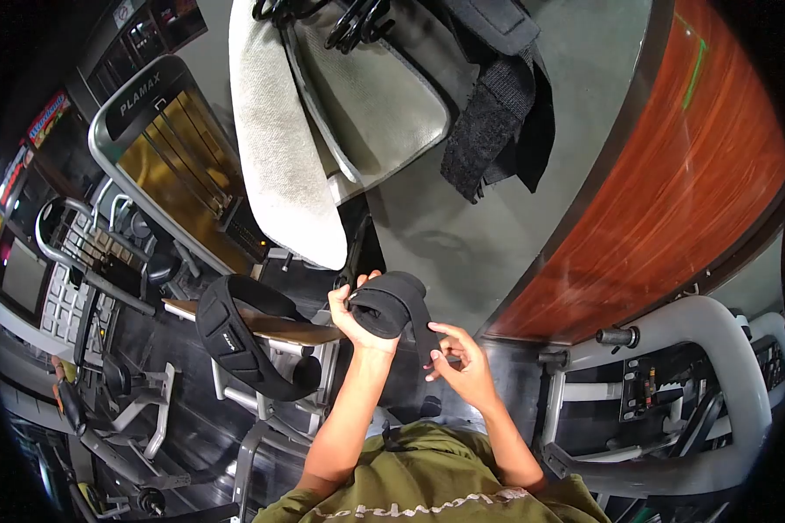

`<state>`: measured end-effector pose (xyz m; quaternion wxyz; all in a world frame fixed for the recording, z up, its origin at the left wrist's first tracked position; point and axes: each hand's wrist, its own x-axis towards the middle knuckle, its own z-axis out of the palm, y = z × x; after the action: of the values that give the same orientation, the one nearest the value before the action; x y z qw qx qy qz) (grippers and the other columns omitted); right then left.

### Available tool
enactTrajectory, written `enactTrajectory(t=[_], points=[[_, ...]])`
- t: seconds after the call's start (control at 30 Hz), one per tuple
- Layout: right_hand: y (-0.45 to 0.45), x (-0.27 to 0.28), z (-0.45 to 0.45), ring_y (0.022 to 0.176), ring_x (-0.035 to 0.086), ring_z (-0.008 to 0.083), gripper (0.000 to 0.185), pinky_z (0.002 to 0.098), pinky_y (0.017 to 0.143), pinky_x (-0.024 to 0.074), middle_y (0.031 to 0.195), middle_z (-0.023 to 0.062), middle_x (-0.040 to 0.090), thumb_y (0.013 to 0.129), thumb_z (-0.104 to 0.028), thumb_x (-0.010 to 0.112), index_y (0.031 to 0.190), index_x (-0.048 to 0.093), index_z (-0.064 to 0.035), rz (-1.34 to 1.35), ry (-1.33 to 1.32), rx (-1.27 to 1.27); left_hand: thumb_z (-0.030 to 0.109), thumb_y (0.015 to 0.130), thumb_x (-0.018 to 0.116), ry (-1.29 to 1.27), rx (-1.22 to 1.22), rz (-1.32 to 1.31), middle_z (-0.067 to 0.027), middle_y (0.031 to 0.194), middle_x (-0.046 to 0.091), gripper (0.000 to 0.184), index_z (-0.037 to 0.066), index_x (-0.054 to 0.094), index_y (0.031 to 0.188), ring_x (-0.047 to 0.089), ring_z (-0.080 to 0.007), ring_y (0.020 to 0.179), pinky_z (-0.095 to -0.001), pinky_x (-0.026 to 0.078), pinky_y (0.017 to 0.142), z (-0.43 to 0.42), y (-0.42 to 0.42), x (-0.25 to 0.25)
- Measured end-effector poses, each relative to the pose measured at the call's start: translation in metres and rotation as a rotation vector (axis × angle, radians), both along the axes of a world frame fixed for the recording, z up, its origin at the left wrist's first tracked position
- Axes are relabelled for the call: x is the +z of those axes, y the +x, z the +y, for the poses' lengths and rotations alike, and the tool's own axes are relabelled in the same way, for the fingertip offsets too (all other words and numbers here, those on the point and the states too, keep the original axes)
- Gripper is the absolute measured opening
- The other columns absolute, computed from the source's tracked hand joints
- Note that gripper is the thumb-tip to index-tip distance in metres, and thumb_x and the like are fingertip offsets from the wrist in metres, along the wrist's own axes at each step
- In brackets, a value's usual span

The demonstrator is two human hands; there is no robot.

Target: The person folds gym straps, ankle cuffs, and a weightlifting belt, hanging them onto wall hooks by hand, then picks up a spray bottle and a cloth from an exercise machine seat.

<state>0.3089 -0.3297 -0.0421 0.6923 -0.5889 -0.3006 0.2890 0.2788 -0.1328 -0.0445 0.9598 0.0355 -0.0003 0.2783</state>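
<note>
A wide black lifting belt (391,301) is rolled into a coil in front of my body, one end hanging loose on its right side. My left hand (362,324) is wrapped around the coil from the left and below. With thumb and fingers, my right hand (464,362) pinches the hanging end. Left of the coil, a second black padded belt (227,336) stands curved around a brown bench board (292,329).
Pale padded pieces (279,131) and black straps (497,105) hang ahead against a grey wall (462,248). A PLAMAX weight machine (170,131) stands on the left, a grey machine frame (715,349) on the right. Red wood panelling (672,174) curves along the right.
</note>
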Motion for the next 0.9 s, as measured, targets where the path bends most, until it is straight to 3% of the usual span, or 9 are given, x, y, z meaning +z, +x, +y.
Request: enactTrajectory(t=[0.13, 0.23, 0.33, 0.4, 0.5, 0.57, 0.8, 0.9], points=[[0.000, 0.004, 0.003, 0.081, 0.061, 0.0087, 0.055, 0.0271, 0.069, 0.0627, 0.086, 0.0000, 0.052, 0.095, 0.001, 0.058, 0.147, 0.044, -0.0073, -0.046, -0.080, 0.019, 0.038, 0.083, 0.060, -0.036, 0.111, 0.237, -0.0099, 0.100, 0.068, 0.034, 0.006, 0.064, 0.093, 0.064, -0.0265, 0.098, -0.0434, 0.051, 0.092, -0.011, -0.005, 0.012], [-0.002, 0.002, 0.010, 0.083, 0.061, 0.0096, 0.060, 0.0285, 0.067, 0.0630, 0.086, -0.0009, 0.049, 0.095, 0.000, 0.058, 0.151, 0.038, -0.0088, 0.138, 0.105, 0.053, 0.039, 0.087, 0.058, 0.003, 0.220, 0.453, -0.0087, 0.099, 0.066, 0.034, 0.006, 0.063, 0.092, 0.062, -0.0264, 0.095, -0.0421, 0.049, 0.094, -0.030, 0.000, 0.039], [-0.004, 0.007, 0.013, 0.083, 0.063, 0.0127, 0.066, 0.0299, 0.064, 0.0631, 0.089, 0.0014, 0.052, 0.096, 0.000, 0.059, 0.154, 0.029, -0.0105, 0.295, 0.181, 0.078, 0.041, 0.096, 0.053, 0.051, 0.119, 0.335, -0.0095, 0.106, 0.066, 0.037, 0.006, 0.063, 0.101, 0.059, -0.0249, 0.103, -0.0409, 0.046, 0.099, -0.038, -0.001, 0.037], [-0.004, 0.014, 0.015, 0.083, 0.065, 0.0159, 0.071, 0.0309, 0.061, 0.0629, 0.092, 0.0061, 0.058, 0.096, -0.001, 0.059, 0.154, 0.019, -0.0117, 0.419, 0.242, 0.033, 0.047, 0.102, 0.042, 0.262, -0.002, 0.354, -0.0108, 0.110, 0.064, 0.047, 0.004, 0.059, 0.113, 0.059, -0.0246, 0.106, -0.0407, 0.046, 0.100, -0.043, -0.007, 0.040], [-0.005, 0.012, 0.017, 0.080, 0.066, 0.0179, 0.071, 0.0312, 0.058, 0.0623, 0.093, 0.0121, 0.063, 0.095, -0.001, 0.059, 0.151, 0.015, -0.0117, 0.396, 0.287, -0.012, 0.052, 0.103, 0.039, 0.287, -0.054, 0.429, -0.0128, 0.117, 0.064, 0.053, 0.005, 0.057, 0.118, 0.062, -0.0247, 0.107, -0.0381, 0.053, 0.092, -0.055, -0.013, 0.049], [-0.007, 0.014, 0.018, 0.077, 0.067, 0.0184, 0.072, 0.0312, 0.056, 0.0619, 0.092, 0.0132, 0.064, 0.095, -0.002, 0.060, 0.150, 0.014, -0.0118, 0.400, 0.294, -0.025, 0.059, 0.101, 0.037, 0.331, -0.117, 0.581, -0.0133, 0.121, 0.065, 0.061, 0.008, 0.056, 0.128, 0.066, -0.0197, 0.099, -0.0230, 0.051, 0.042, -0.058, -0.017, 0.050], [-0.013, 0.024, 0.022, 0.063, 0.069, 0.0233, 0.069, 0.0313, 0.050, 0.0596, 0.092, 0.0170, 0.066, 0.096, -0.004, 0.061, 0.144, 0.013, -0.0109, 0.414, 0.327, -0.133, 0.059, 0.101, 0.038, 0.458, -0.111, 0.526, -0.0142, 0.123, 0.064, 0.060, 0.010, 0.048, 0.135, 0.067, -0.0185, 0.101, -0.0194, 0.052, 0.042, -0.067, -0.024, 0.040], [-0.014, 0.022, 0.024, 0.057, 0.068, 0.0233, 0.066, 0.0321, 0.050, 0.0595, 0.089, 0.0171, 0.067, 0.095, -0.005, 0.062, 0.141, 0.015, -0.0103, 0.386, 0.306, -0.207, 0.049, 0.105, 0.039, 0.503, -0.121, 0.397, -0.0128, 0.119, 0.064, 0.037, 0.020, 0.040, 0.129, 0.068, -0.0205, 0.101, -0.0218, 0.053, 0.044, -0.063, -0.029, 0.030]])
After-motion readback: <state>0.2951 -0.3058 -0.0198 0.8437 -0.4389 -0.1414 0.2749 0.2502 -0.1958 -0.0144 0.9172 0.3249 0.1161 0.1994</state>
